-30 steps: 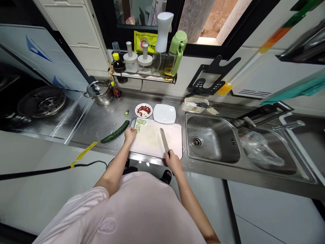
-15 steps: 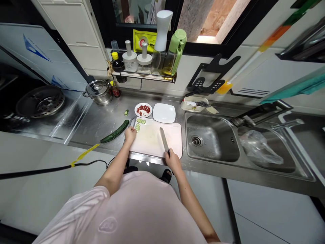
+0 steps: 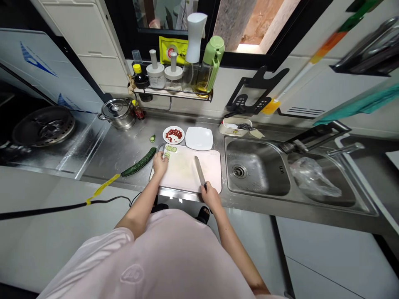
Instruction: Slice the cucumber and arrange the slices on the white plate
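Observation:
My right hand point(image 3: 211, 197) is wrapped round the handle of a kitchen knife point(image 3: 200, 170). Its blade lies over the right part of a white cutting board point(image 3: 183, 178), pointing away from me. At the board's left edge, my left hand point(image 3: 160, 164) has its fingers apart beside a short row of cucumber slices point(image 3: 167, 155), touching or nearly touching them. A few more slices point(image 3: 171, 148) lie just beyond, near the far edge. Left of the board rests a long dark-green cucumber point(image 3: 139, 162), with small cut-off cucumber ends point(image 3: 152, 138) behind it.
Behind the board stand a white plate of chopped red pieces point(image 3: 173, 135) and a white square plate point(image 3: 199, 138). A steel sink point(image 3: 258, 166) adjoins on the right. Farther left are a lidded pot point(image 3: 117, 113) and a pan point(image 3: 43, 126). A seasoning shelf point(image 3: 173, 93) hangs above.
My left hand has opened its curled fingers and moved slightly forward against the row of slices. The right hand keeps the knife in nearly the same place. The view has shifted slightly.

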Demonstrator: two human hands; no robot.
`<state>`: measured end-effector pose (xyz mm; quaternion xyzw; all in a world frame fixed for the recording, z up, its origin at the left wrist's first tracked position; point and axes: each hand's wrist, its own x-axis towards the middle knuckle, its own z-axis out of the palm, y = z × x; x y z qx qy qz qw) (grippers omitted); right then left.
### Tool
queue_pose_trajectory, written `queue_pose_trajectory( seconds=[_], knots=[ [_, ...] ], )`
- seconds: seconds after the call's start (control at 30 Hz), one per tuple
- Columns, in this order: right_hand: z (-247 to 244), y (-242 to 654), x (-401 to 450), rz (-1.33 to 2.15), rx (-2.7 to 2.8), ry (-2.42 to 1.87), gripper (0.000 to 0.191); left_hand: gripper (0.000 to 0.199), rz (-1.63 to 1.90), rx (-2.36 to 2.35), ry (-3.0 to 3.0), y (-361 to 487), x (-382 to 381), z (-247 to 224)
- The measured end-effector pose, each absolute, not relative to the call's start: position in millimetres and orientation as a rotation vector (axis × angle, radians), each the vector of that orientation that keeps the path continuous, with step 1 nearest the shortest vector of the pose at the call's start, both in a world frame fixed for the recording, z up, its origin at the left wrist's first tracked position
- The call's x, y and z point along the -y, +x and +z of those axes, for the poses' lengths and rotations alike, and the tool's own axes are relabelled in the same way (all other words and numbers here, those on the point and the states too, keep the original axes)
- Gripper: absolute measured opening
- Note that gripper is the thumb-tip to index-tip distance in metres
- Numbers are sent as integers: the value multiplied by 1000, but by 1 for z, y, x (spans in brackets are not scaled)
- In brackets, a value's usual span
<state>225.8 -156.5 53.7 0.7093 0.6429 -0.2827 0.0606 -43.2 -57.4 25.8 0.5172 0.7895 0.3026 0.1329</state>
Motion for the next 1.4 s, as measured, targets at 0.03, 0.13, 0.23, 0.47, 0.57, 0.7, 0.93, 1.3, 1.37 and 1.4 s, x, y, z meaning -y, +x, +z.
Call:
queue_pose_trajectory(
  seconds=[0.03,0.13,0.23,0.47,0.57,0.7,0.93,1.3,1.37,1.4],
  knots=[
    [54,225,156,-857,-1939,2146,30,32,862,-2269,1548,-40,54,28],
    [54,224,156,-858,-1941,2141,30,32,772,-2204,1672,-31,39,34],
    [55,224,155,-858,-1948,2143,30,34,666,-2167,1768,-25,23,38],
    [55,225,153,-880,-1925,2149,29,31,426,-2095,1869,-21,-3,34],
    [54,225,152,-877,-1930,2154,28,29,398,-2079,1902,-22,-9,30],
    [53,226,153,-879,-1944,2157,28,26,362,-2077,1963,-23,-13,31],
    [56,226,151,-882,-1925,2156,28,18,413,-2125,1921,-24,-14,38],
    [54,223,151,-876,-1932,2136,29,10,519,-1935,1392,-6,6,32],
    [55,223,151,-876,-1942,2132,29,10,498,-1933,1369,-1,12,31],
    [55,223,150,-874,-1945,2131,28,9,488,-1937,1371,1,14,30]
  ],
)
